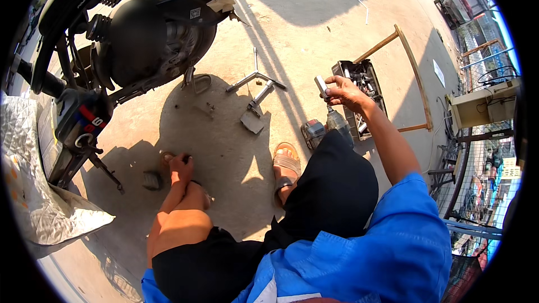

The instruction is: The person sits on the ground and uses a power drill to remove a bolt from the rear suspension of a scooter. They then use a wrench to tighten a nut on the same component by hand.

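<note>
My right hand (349,95) pinches a long silver socket (321,85) between thumb and fingers, above a cordless impact wrench (338,121). The wrench stands on the ground by my right knee, its spindle end toward the hand. Just beyond lies an open toolbox (383,99) full of metal sockets and tools. My left hand (181,168) hangs by my left knee with its fingers curled; whatever may be in them is hidden. A three-armed socket wrench (255,74) rests on the concrete ahead, and nearer is a metal tool (260,96) touching a grey block (253,122).
A dark scooter (151,39) fills the far left, with a quilted silver cover (33,185) at its near end. A wooden frame (416,73) leans around the toolbox. Another small block (151,180) lies by my left foot. Wire fencing (477,179) runs along the right.
</note>
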The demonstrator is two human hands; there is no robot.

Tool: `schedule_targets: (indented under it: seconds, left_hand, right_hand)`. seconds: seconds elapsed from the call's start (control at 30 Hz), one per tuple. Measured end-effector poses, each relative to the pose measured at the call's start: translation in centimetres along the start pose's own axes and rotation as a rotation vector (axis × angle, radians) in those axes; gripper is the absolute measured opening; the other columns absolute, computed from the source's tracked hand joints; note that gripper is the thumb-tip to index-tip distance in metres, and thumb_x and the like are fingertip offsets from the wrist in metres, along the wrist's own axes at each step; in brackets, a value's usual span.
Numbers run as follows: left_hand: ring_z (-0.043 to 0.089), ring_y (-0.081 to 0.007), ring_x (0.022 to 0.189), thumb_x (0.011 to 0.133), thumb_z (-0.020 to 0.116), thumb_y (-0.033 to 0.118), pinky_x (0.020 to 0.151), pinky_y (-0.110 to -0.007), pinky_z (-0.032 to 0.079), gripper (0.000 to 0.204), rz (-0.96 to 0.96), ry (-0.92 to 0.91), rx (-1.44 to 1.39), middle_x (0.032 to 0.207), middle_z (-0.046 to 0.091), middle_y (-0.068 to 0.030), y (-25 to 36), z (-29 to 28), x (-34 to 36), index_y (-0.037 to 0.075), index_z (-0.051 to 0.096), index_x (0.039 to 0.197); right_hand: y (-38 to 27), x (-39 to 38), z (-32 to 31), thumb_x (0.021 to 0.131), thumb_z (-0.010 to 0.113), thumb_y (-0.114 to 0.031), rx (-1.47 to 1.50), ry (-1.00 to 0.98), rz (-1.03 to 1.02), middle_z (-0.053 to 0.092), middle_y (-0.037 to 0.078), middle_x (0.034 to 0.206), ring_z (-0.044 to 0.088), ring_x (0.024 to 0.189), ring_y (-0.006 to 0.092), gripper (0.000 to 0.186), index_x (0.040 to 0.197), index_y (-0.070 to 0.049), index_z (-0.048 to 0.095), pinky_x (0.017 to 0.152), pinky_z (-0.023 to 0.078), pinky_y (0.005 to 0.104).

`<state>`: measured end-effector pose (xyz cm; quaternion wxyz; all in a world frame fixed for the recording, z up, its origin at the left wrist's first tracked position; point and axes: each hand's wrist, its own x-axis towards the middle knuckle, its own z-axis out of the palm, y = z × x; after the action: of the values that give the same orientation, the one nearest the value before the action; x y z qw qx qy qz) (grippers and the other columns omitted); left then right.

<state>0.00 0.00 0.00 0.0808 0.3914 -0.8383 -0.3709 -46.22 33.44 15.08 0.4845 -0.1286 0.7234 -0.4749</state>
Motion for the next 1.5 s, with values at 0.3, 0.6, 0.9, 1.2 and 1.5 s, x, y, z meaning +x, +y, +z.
schedule_targets:
  seconds: [0.3, 0.6, 0.9, 1.2, 1.5]
  left_hand:
    - [0.068, -0.0306, 0.076, 0.079, 0.061, 0.014, 0.072, -0.036, 0.053, 0.021, 0.027, 0.023, 0.043, 0.081, 0.068, -0.0204, 0.4, -0.2, -0.1, -0.003, 0.068, 0.090]
    - [0.068, -0.0300, 0.074, 0.079, 0.062, 0.014, 0.070, -0.036, 0.052, 0.021, -0.014, 0.020, -0.011, 0.078, 0.068, -0.0196, -1.8, 1.0, -0.1, -0.003, 0.067, 0.089]
    - [0.067, -0.0295, 0.073, 0.080, 0.063, 0.014, 0.069, -0.036, 0.052, 0.021, 0.039, 0.045, 0.066, 0.078, 0.068, -0.0193, 0.6, -0.4, -0.5, -0.004, 0.067, 0.088]
    - [0.067, -0.0295, 0.073, 0.080, 0.062, 0.014, 0.070, -0.036, 0.051, 0.021, 0.031, 0.047, 0.040, 0.080, 0.068, -0.0192, 1.2, -0.8, -0.6, -0.004, 0.067, 0.090]
    - [0.066, -0.0297, 0.074, 0.080, 0.063, 0.014, 0.072, -0.037, 0.052, 0.022, -0.050, -0.005, 0.011, 0.081, 0.068, -0.0189, 0.2, -0.3, -0.2, -0.004, 0.067, 0.092]
  right_hand:
    - [1.1, -2.4, 2.1, 0.083, 0.059, -0.023, -0.059, 0.168, -0.029, 0.065, 0.005, 0.101, 0.059, 0.095, 0.0150, 0.034, 0.110, -0.002, 0.060, 0.089, 0.044, 0.0345]
    - [2.4, -2.4, 3.6, 0.084, 0.052, -0.016, -0.100, 0.182, -0.139, 0.065, 0.009, 0.089, 0.058, 0.077, 0.0132, 0.031, 0.104, 0.005, 0.062, 0.069, 0.047, 0.0290]
    - [2.2, -2.5, 4.2, 0.085, 0.048, -0.017, -0.191, 0.195, -0.218, 0.065, 0.010, 0.080, 0.058, 0.071, 0.0137, 0.030, 0.093, 0.007, 0.064, 0.066, 0.047, 0.0283]
    - [2.8, -2.1, 4.1, 0.084, 0.049, -0.017, -0.360, 0.318, -0.235, 0.065, 0.012, 0.073, 0.059, 0.066, 0.0166, 0.029, 0.080, 0.007, 0.065, 0.063, 0.047, 0.0304]
    - [3.8, -1.6, 3.2, 0.081, 0.051, -0.021, -0.305, 0.306, -0.203, 0.065, 0.011, 0.071, 0.059, 0.065, 0.0180, 0.030, 0.079, 0.005, 0.066, 0.061, 0.046, 0.0319]
